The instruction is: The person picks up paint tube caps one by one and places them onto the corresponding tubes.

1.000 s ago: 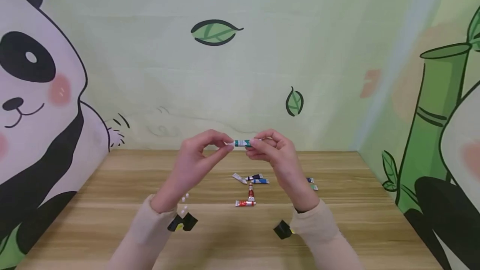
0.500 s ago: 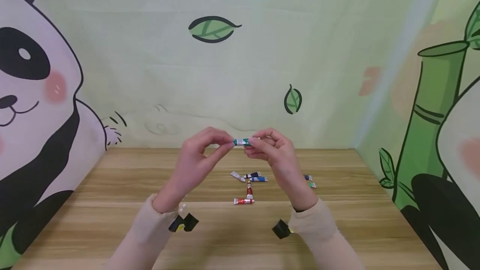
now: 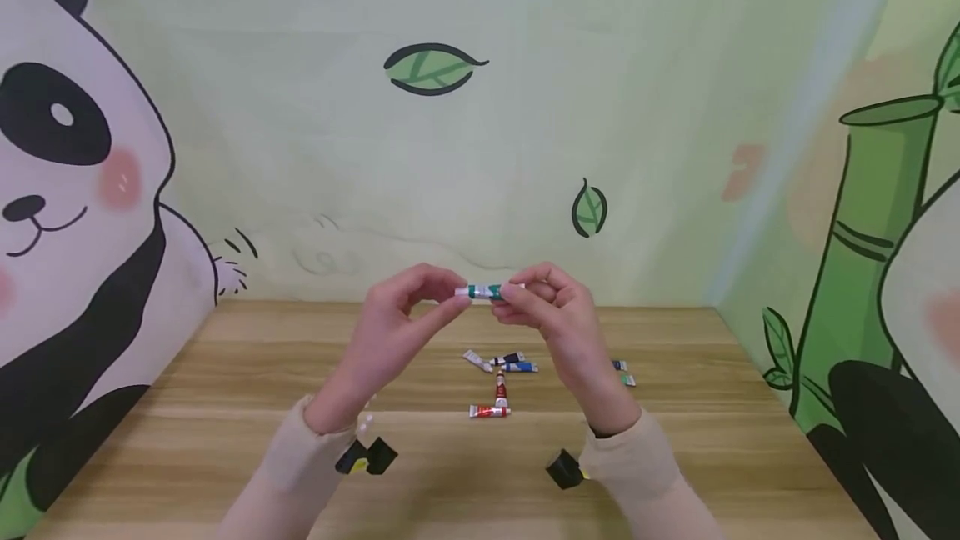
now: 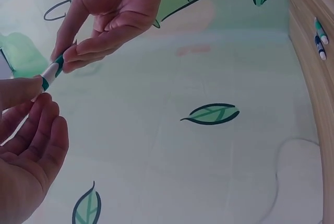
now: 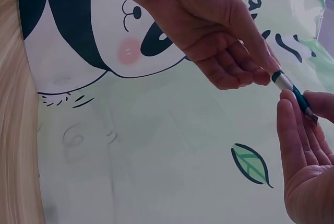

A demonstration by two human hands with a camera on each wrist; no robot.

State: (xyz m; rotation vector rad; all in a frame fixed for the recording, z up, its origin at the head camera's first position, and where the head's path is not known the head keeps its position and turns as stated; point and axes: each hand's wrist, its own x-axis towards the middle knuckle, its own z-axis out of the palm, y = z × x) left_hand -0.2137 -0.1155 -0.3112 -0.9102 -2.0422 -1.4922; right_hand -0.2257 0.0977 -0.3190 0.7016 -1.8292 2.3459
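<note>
Both hands are raised above the table and share a small green-and-white paint tube (image 3: 483, 292), held level between them. My left hand (image 3: 397, 319) pinches the white cap end between thumb and fingertips. The thumb and fingers of my right hand (image 3: 555, 311) pinch the opposite end. In the left wrist view the tube (image 4: 51, 72) runs slanted from one hand's fingertips to the other's. A flat silvery end of the tube (image 5: 293, 92) sticks out past the right thumb in the right wrist view.
Below the hands lie a red paint tube (image 3: 489, 412), a dark red one (image 3: 501, 391), a blue one (image 3: 520, 367) and others on the wooden table (image 3: 450, 473). Two more tubes (image 4: 320, 38) lie beyond the right wrist. Small white bits (image 3: 366, 423) are near the left sleeve. A panda-printed backdrop (image 3: 300, 148) encloses the table.
The tube stays between both hands. Half a second ago the left fingertips covered its white cap up to the green band; now the cap shows between them again. The head view shifts slightly.
</note>
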